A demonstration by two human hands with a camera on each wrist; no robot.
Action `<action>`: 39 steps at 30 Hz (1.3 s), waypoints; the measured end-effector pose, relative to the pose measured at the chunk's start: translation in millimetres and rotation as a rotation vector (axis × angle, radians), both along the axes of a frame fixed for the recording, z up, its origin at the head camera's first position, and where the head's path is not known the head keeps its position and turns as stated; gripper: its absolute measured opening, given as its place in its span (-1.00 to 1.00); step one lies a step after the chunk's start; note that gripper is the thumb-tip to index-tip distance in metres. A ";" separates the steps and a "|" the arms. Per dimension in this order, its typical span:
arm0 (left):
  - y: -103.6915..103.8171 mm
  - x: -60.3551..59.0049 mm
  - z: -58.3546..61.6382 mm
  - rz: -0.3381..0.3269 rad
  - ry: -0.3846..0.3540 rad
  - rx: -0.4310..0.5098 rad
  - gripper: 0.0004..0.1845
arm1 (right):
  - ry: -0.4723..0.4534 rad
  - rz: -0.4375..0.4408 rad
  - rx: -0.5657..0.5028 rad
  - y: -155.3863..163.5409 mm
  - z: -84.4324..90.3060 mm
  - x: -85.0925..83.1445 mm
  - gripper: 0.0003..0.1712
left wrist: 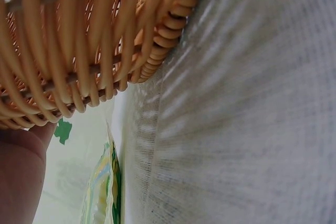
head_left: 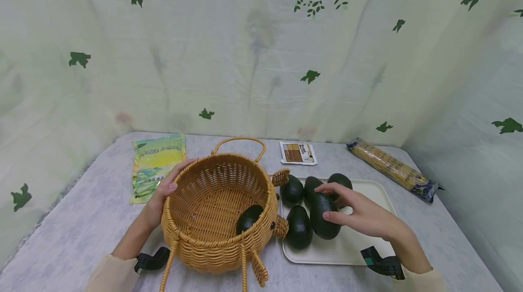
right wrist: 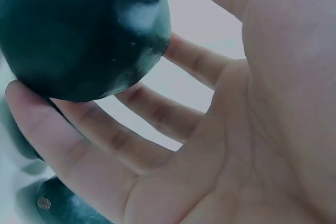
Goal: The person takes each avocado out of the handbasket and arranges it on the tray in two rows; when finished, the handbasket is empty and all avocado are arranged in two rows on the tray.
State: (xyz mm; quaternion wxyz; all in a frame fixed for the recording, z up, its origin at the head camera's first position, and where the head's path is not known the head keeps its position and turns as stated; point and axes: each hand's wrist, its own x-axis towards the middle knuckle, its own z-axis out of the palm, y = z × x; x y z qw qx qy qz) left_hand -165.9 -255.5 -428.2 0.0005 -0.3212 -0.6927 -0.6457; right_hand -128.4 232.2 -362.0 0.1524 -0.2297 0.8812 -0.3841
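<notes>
My left hand [head_left: 160, 197] grips the left side of a round wicker basket [head_left: 212, 255], thumb at its rim. The basket tilts towards me, and one dark green avocado [head_left: 248, 219] lies inside it. In the left wrist view the woven wall [left wrist: 79, 35] covers most of my fingers. To the right, my right hand [head_left: 361, 210] holds an avocado [head_left: 324, 219] over a white tray [head_left: 351, 250]; the right wrist view shows the fingers curved round that avocado [right wrist: 84, 30]. Several other avocados, one at the front [head_left: 299, 228], sit close together on the tray's left part.
Behind the basket's left side lies a yellow-green packet [head_left: 157, 165]. A small white and brown packet [head_left: 298, 153] is at the back, with a long golden package [head_left: 392, 167] to its right. The basket's thin handle [head_left: 239, 138] stands up at the rear. Printed fabric [head_left: 229, 56] hangs behind the table.
</notes>
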 end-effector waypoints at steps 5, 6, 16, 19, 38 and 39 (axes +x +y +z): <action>-0.6 -0.9 -0.7 -0.001 -0.008 -0.005 -0.32 | -0.003 0.012 0.020 3.4 -3.3 -0.6 -0.38; -0.8 -1.0 -1.0 0.000 -0.008 -0.006 -0.31 | -0.006 0.012 0.023 4.0 -3.8 -0.8 -0.39; 0.5 0.3 1.3 0.011 -0.007 -0.011 -0.31 | -0.069 0.042 0.036 5.9 -10.1 -2.4 -0.37; 0.4 0.3 1.2 0.011 -0.002 -0.012 -0.32 | -0.138 0.064 0.008 5.0 -12.1 -2.6 -0.35; -0.5 0.3 -1.2 0.013 -0.002 0.000 -0.32 | -0.182 0.027 0.065 -0.2 -21.1 -7.0 -0.40; -0.9 -0.1 -1.6 0.012 0.000 -0.001 -0.32 | -0.183 0.024 0.066 0.1 -20.2 -6.4 -0.39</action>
